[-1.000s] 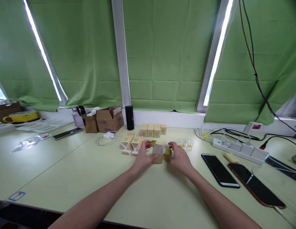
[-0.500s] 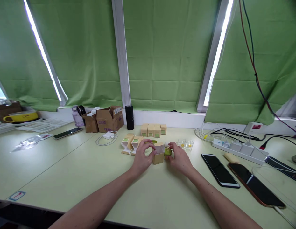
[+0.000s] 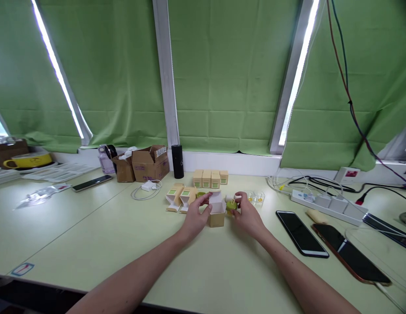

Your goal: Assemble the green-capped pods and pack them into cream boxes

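A small tan cardboard box (image 3: 217,215) stands upright on the pale green table (image 3: 91,226), its top flaps open and white inside. My left hand (image 3: 196,216) grips its left side. My right hand (image 3: 247,214) holds a small green jar (image 3: 231,204) just right of the box's open top. Two unfolded tan boxes with green labels (image 3: 180,196) lie to the left. A row of several closed tan boxes (image 3: 210,178) stands behind. Two small clear cups (image 3: 256,197) sit to the right.
Two phones (image 3: 324,242) lie at the right, with a white power strip (image 3: 327,203) and cables behind. A black cylinder (image 3: 177,161), brown cartons (image 3: 142,163), a charger (image 3: 147,186) and another phone (image 3: 92,182) are at the back left.
The box's top flap has swung open, showing its white inside. My right hand has lifted the green jar a little, closer to the opening.
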A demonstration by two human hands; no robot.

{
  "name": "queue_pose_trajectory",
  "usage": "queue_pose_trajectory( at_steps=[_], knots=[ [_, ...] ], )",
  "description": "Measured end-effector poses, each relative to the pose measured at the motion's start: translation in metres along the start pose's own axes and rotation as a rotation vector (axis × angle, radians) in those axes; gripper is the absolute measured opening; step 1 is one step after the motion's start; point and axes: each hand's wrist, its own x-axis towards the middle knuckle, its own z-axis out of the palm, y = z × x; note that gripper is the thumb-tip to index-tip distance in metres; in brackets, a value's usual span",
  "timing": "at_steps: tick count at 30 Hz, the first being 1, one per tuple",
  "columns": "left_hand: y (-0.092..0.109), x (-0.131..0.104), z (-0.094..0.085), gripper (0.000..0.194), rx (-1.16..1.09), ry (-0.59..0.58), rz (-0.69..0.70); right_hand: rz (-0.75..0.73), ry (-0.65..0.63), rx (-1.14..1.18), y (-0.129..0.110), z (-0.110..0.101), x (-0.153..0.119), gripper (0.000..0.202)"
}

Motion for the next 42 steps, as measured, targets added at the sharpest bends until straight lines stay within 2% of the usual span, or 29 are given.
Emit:
queue_pose_trajectory(
  at_steps=[6, 10, 15, 19, 25, 28, 33, 42],
  knots=[
    [-0.005, 0.000, 0.000, 0.050, -0.158, -0.057, -0.073, -0.038, 0.236, 0.244, -0.005, -0.013, 0.007, 0.051],
    [-0.004, 0.000, 0.001, 0.053, -0.272, -0.117, -0.107, -0.118, 0.321, 0.478, -0.016, -0.019, 0.004, 0.053],
    [0.000, -0.002, 0.003, 0.055, -0.352, -0.187, -0.129, -0.256, 0.237, 0.649, -0.032, -0.015, -0.007, 0.049],
    [0.002, -0.002, 0.004, 0.057, -0.354, -0.213, -0.116, -0.313, 0.178, 0.646, -0.040, -0.010, -0.016, 0.047],
    [0.009, -0.001, 0.006, 0.049, -0.396, -0.237, -0.082, -0.386, 0.072, 0.672, -0.044, -0.004, -0.023, 0.043],
    [0.009, 0.000, 0.006, 0.050, -0.442, -0.230, -0.113, -0.380, 0.070, 0.627, -0.041, -0.003, -0.023, 0.041],
    [-0.001, 0.001, 0.005, 0.062, -0.448, -0.150, -0.195, -0.305, 0.092, 0.532, -0.035, -0.007, -0.017, 0.044],
    [-0.007, 0.003, 0.005, 0.072, -0.413, -0.145, -0.230, -0.216, 0.045, 0.454, -0.037, -0.016, -0.013, 0.043]
  ],
)
